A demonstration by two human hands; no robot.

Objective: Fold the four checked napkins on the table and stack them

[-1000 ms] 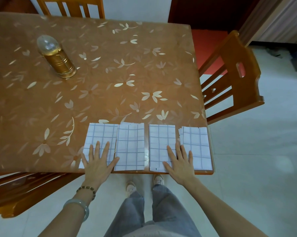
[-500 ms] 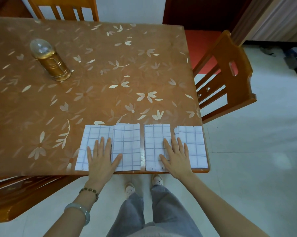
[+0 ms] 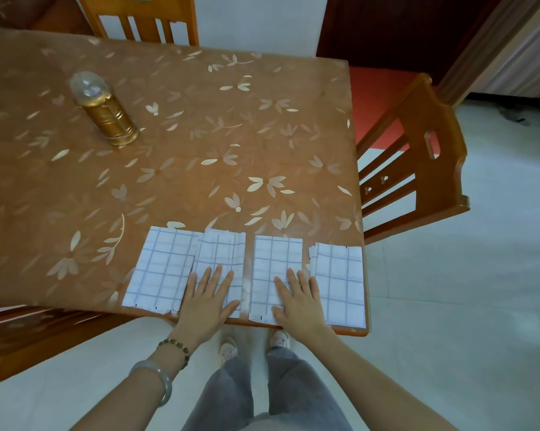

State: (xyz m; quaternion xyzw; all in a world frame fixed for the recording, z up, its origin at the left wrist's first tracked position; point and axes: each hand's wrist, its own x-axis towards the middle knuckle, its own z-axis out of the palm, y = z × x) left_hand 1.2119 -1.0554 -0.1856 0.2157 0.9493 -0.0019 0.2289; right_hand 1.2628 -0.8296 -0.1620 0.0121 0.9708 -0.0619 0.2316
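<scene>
The left hand (image 3: 208,301) and the right hand (image 3: 296,301) lay flat, fingers straight, on the two middle napkins (image 3: 222,253) of the row at the counter's (image 3: 200,150) near edge, where a careless slide could drag one off.

You are in a home, in the room where people eat. The brown counter (image 3: 200,157) has a shiny cover with pale flowers and leaves. Orange-brown wooden chairs stand round it: a chair on your right (image 3: 430,181), a chair at the far side (image 3: 144,17) and a chair on your left (image 3: 29,340). A small gold metal lantern (image 3: 106,118) with a clear round top stands on it. The pale smooth floor (image 3: 480,306) looks tiled, and a dark wooden door (image 3: 387,32) is behind.
</scene>
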